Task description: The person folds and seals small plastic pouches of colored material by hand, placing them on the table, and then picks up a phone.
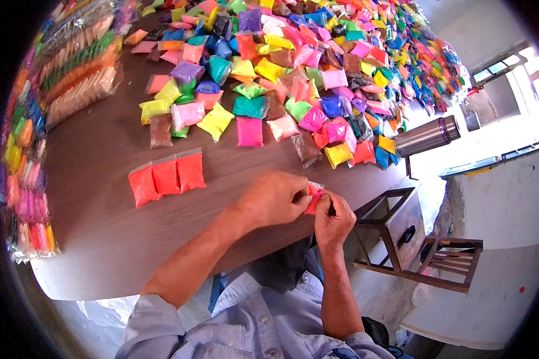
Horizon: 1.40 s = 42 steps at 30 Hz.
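Note:
My left hand [274, 198] and my right hand [335, 220] meet above the table's near edge, fingers pinched on a small clear packet with pinkish-red filling [312, 203]. Most of that packet is hidden by my fingers. To the left on the table lie three joined red packets [166, 178] in a row. Beyond my hands, the nearest loose packets are a brown packet [306, 151], a yellow packet [339, 155] and a magenta packet [250, 131].
A large heap of colourful small packets [269, 72] covers the far side of the brown table [84, 197]. Bundled packets in clear bags [81, 90] line the left edge. A steel flask [428, 136] lies at the right. A wooden chair [446, 263] stands on the floor.

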Tool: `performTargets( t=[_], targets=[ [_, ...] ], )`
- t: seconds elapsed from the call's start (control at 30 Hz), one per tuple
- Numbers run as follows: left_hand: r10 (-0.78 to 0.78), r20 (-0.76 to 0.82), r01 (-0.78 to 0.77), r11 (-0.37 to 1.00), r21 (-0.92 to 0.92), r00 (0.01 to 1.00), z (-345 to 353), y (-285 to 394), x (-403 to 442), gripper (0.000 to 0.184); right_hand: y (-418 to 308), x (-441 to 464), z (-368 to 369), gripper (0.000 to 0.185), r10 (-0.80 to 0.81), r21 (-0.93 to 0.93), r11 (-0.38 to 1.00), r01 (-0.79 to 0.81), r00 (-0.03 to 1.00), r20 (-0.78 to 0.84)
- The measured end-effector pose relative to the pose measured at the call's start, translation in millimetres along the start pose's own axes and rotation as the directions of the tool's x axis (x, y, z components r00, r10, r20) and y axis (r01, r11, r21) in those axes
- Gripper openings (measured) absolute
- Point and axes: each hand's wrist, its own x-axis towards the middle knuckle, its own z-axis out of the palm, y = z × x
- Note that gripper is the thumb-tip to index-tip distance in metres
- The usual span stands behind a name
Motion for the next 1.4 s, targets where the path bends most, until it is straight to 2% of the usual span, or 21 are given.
performTargets(
  t=[0.1, 0.27, 0.3, 0.37, 0.4, 0.47, 0.5, 0.57, 0.6, 0.67, 0.77, 0.8, 0.87, 0.9, 0.93, 0.97, 1.03, 1.1, 1.23, 1.4],
  targets=[
    [0.01, 0.067, -0.015, 0.998, 0.069, 0.998, 3.6, -2.9, -0.5, 0.015, -1.5, 0.6, -1.8, 0.008, 0.03, 0.017, 0.999, -0.031, 0.999, 0.017],
    [0.068, -0.083, -0.048, 0.974, 0.222, 0.994, 5.4, -4.3, 0.8, 0.013, -0.9, 0.0, 1.1, 0.007, 0.036, 0.048, 0.998, -0.034, 0.999, -0.023],
    [0.09, -0.053, -0.075, 0.969, 0.236, 0.994, 4.4, -3.8, 1.8, 0.013, -1.1, -0.8, 0.7, 0.006, 0.034, 0.044, 0.999, -0.033, 0.999, -0.023],
    [0.038, -0.133, -0.008, 0.976, 0.219, 0.99, 2.6, -2.4, 3.8, 0.011, -3.2, -0.5, -1.2, 0.005, 0.035, 0.05, 0.998, -0.033, 0.998, -0.049],
    [0.07, -0.091, -0.046, 0.97, 0.241, 0.993, 2.4, -1.1, 4.0, 0.011, -5.2, 0.3, -1.8, 0.004, 0.016, 0.046, 0.999, -0.014, 0.999, -0.047],
    [-0.022, -0.181, 0.041, 0.994, 0.098, 0.983, 3.8, 1.6, 3.4, 0.011, -9.5, 1.8, -4.5, 0.004, 0.035, 0.048, 0.998, -0.031, 0.996, -0.086],
    [0.009, -0.139, 0.008, 0.993, 0.119, 0.99, 4.4, 0.0, 3.6, 0.011, -10.6, 1.8, -6.3, 0.005, 0.022, 0.036, 0.999, -0.019, 0.997, -0.073],
    [0.013, -0.192, -0.001, 0.998, 0.061, 0.981, 3.8, -2.8, 2.3, 0.014, -10.7, 0.6, -8.7, 0.006, 0.031, 0.063, 0.998, -0.023, 0.993, -0.116],
    [0.03, -0.163, -0.019, 0.997, 0.071, 0.986, 2.3, 2.1, 0.8, 0.014, -11.2, -0.5, -10.6, 0.007, 0.004, 0.081, 0.997, 0.005, 0.993, -0.114],
    [-0.102, -0.198, 0.113, 0.992, 0.049, 0.975, -2.0, 12.8, -6.3, 0.011, -11.4, -3.6, -13.9, 0.01, 0.04, 0.112, 0.993, -0.027, 0.993, -0.113],
    [-0.156, -0.242, 0.186, 0.977, 0.105, 0.958, -12.6, 19.5, -34.6, 0.012, -7.6, -10.2, -12.9, 0.017, 0.05, 0.206, 0.978, -0.022, 0.99, -0.132],
    [-0.154, -0.236, 0.185, 0.976, 0.117, 0.96, -17.2, 24.3, -45.4, 0.012, -7.2, -12.0, -13.9, 0.021, 0.01, 0.201, 0.979, 0.018, 0.991, -0.136],
    [-0.261, -0.326, 0.32, 0.937, 0.143, 0.908, -27.4, 37.1, -70.1, 0.018, -7.7, -14.8, -15.6, 0.024, -0.024, 0.206, 0.977, 0.052, 0.99, -0.138],
    [-0.261, -0.326, 0.324, 0.934, 0.153, 0.908, -32.0, 40.5, -83.8, 0.018, -9.3, -14.6, -16.9, 0.03, -0.097, 0.159, 0.98, 0.118, 0.987, -0.131],
    [-0.318, -0.368, 0.385, 0.915, 0.122, 0.874, -36.5, 43.4, -97.0, 0.016, -11.8, -14.2, -18.4, 0.037, -0.173, 0.113, 0.976, 0.187, 0.977, -0.121],
    [-0.373, -0.408, 0.442, 0.893, 0.087, 0.833, -40.6, 45.4, -109.9, 0.014, -17.0, -14.8, -21.7, 0.037, -0.172, 0.122, 0.975, 0.187, 0.977, -0.123],
    [-0.376, -0.453, 0.482, 0.864, 0.143, 0.808, -48.5, 46.3, -135.7, 0.014, -27.7, -18.6, -28.1, 0.051, -0.195, 0.042, 0.981, 0.191, 0.972, 0.129],
    [-0.358, -0.53, 0.525, 0.826, 0.204, 0.769, -53.9, 45.2, -157.9, 0.012, -29.6, -24.9, -26.9, 0.055, -0.21, 0.033, 0.978, 0.207, 0.968, 0.135],
    [-0.292, -0.577, 0.513, 0.816, 0.266, 0.763, -64.2, 42.8, -180.9, 0.013, -34.4, -24.4, -31.6, 0.06, -0.222, 0.002, 0.974, 0.225, 0.96, 0.172],
    [-0.321, -0.721, 0.623, 0.758, 0.192, 0.614, -91.2, 42.6, -190.0, 0.018, -31.6, -24.1, -18.2, 0.065, -0.215, -0.045, 0.973, 0.225, 0.963, 0.16]
  ],
)
